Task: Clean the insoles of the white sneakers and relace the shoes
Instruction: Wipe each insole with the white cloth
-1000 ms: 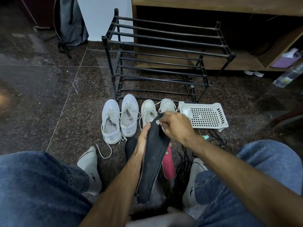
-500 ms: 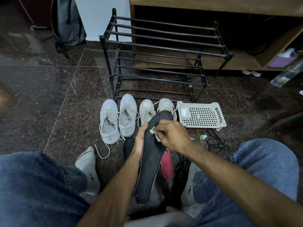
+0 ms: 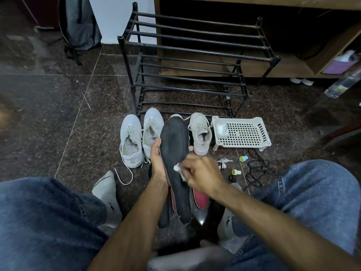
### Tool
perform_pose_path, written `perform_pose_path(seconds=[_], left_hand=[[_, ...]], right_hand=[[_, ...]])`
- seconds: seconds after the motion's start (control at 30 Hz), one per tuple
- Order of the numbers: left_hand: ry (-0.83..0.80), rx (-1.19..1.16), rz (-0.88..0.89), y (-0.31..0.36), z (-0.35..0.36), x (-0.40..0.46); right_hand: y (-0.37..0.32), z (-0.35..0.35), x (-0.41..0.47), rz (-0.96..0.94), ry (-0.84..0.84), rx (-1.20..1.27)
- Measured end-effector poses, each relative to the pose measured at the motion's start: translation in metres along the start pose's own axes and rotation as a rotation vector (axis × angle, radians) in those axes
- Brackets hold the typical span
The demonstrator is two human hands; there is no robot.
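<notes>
Left hand [image 3: 157, 163]: grips the black insole [image 3: 175, 153] from its left edge, thumb up along the side, fingertips showing past the far right edge.
Right hand [image 3: 201, 174]: fingers curled, pinching a small white wipe [image 3: 178, 170] against the insole's middle.
Black insole: held up between the knees, long axis running away from the person, rounded toe end pointing toward the shoe rack [image 3: 195, 61], heel end down near the lap; a pink underside shows along its lower left edge.
Left pair of white sneakers [image 3: 141, 136]: side by side on the floor [image 3: 58, 114], toes toward the rack, laces loose, one lace end trailing toward the person.
Right sneaker [image 3: 201, 133]: just right of the insole's toe, toe toward the rack, mouth open; what lies inside cannot be told.
Pink insole [image 3: 201, 198]: on the floor under the right wrist, mostly hidden.
White perforated basket [image 3: 244, 133]: upturned on the floor right of the sneakers, with a small pale packet [image 3: 221, 129] on its left end.
Small caps [image 3: 243, 158]: two, yellow and blue-green, on the floor near a black cord [image 3: 257, 169].
</notes>
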State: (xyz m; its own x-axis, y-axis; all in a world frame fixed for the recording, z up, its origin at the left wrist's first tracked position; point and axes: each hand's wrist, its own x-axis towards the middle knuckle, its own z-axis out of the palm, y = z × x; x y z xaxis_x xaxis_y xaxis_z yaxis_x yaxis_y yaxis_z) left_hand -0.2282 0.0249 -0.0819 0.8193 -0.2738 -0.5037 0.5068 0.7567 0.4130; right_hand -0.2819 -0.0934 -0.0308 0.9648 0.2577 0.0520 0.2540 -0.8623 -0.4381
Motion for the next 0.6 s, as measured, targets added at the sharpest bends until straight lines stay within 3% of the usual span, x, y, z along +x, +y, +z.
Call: perform_pose_path(seconds=[0.13,0.37,0.5,0.6], left_hand=[[-0.029,0.008,0.038,0.003,0.006,-0.004],[-0.107,-0.138,0.013,0.008,-0.003,-0.003],[-0.115,-0.262,0.052,0.016,0.006,-0.001],[-0.087,-0.241,0.054,0.018,0.008,0.0]], right_hand=[[0.004,-0.006,0.033,0.161,0.048,-0.066],[-0.008,-0.003,-0.017,-0.015,-0.209,0.076],[0.008,0.013,-0.011,0.306,0.042,0.472],[0.001,0.018,-0.003,0.439,0.043,0.657]])
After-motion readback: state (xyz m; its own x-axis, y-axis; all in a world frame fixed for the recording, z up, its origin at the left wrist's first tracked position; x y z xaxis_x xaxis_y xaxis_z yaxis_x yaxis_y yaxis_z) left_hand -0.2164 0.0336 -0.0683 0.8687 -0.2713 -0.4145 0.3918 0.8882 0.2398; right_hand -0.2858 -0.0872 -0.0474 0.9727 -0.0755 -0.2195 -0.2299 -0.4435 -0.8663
